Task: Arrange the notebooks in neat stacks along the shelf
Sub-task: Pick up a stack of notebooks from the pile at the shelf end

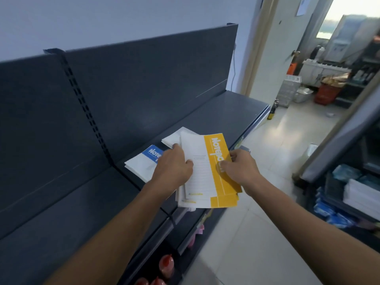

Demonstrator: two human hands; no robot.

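The yellow notebooks [213,177] sit at frame centre as a loosely fanned bundle, held above the front edge of the shelf [216,112]. Their lower corners stick out unevenly; the number of books in the bundle cannot be counted.

The left hand [174,166] grips the bundle's left side, thumb lying on the white cover and fingers curled out of sight beneath. The right hand [240,167] pinches the yellow right margin, and its thumb covers part of the printed title.

Left of centre, a blue notebook stack [144,164] lies flat on the shelf, partly hidden by the left hand. Behind the bundle, a white stack [171,138] shows only its far corner; it is possibly more notebooks.

At the bottom edge, red bottles [166,264] on a lower level are cut off by the frame.
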